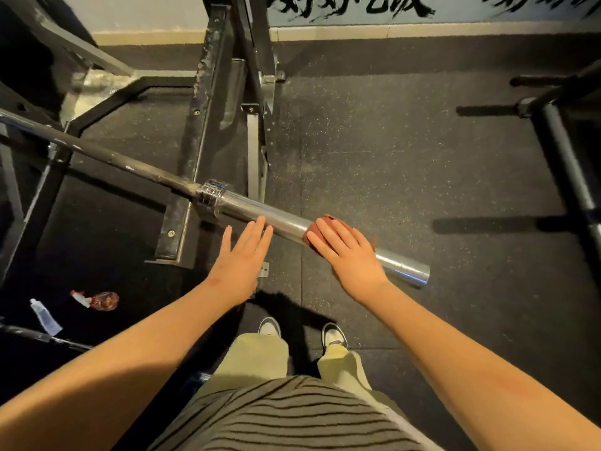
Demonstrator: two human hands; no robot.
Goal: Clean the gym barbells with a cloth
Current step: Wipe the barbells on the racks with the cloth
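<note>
A barbell lies on a rack and runs from the upper left to the lower right, ending in a shiny chrome sleeve. A reddish-brown cloth is draped over the sleeve near its free end. My right hand lies flat on the cloth, fingers straight, pressing it onto the sleeve. My left hand is spread flat, its fingertips touching the bare sleeve just left of the cloth.
A black steel rack upright stands behind the bar. A second rack frame is at the right. On the dark rubber floor at lower left lie a spray bottle and a white tube. My shoes stand below the sleeve.
</note>
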